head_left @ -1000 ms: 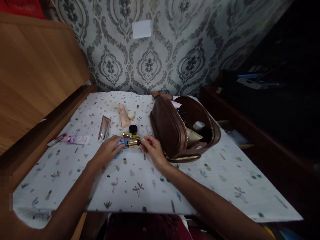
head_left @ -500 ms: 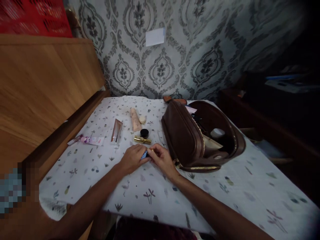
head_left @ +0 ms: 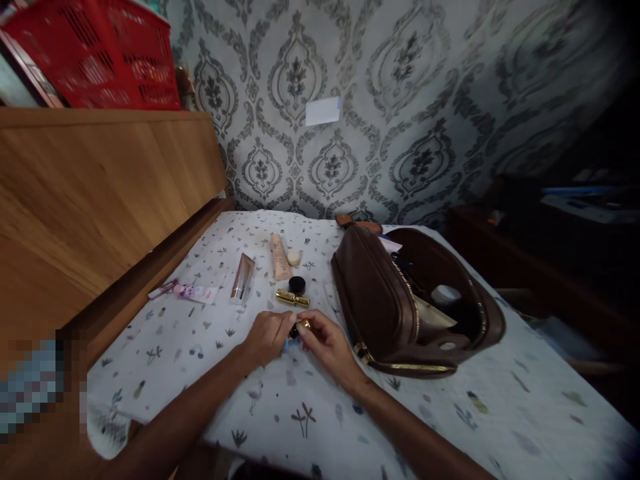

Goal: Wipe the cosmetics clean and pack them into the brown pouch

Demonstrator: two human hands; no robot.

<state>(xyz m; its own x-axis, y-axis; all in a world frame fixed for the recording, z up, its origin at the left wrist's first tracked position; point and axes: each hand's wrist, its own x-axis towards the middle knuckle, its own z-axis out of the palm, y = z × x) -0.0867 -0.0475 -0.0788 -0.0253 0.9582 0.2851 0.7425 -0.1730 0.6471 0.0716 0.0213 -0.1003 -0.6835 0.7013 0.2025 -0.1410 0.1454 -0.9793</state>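
My left hand (head_left: 267, 339) and my right hand (head_left: 327, 343) meet over the patterned cloth, fingers pinched around a small dark item with a gold end (head_left: 303, 325). A bit of blue shows beneath it, and its exact kind is hidden by the fingers. Just beyond my fingertips lies a gold lipstick-like tube (head_left: 293, 298), beside a round black-lidded pot (head_left: 297, 285). Farther back are a peach squeeze tube (head_left: 280, 259) and a small cream-coloured round pot (head_left: 293, 257). To the left rest a rose-gold tube (head_left: 243, 277) and a pink-and-white tube (head_left: 197, 293).
An open brown leather bag (head_left: 373, 293) with gold zips stands right of my hands, with a white round container (head_left: 445, 294) inside. A wooden cabinet (head_left: 110, 173) borders the left side, carrying a red basket (head_left: 117, 60). Patterned wallpaper rises behind the table.
The view has tilted up, so everything sits lower in the picture. More of the gold end shows between my right fingers, and less of the blue part shows.
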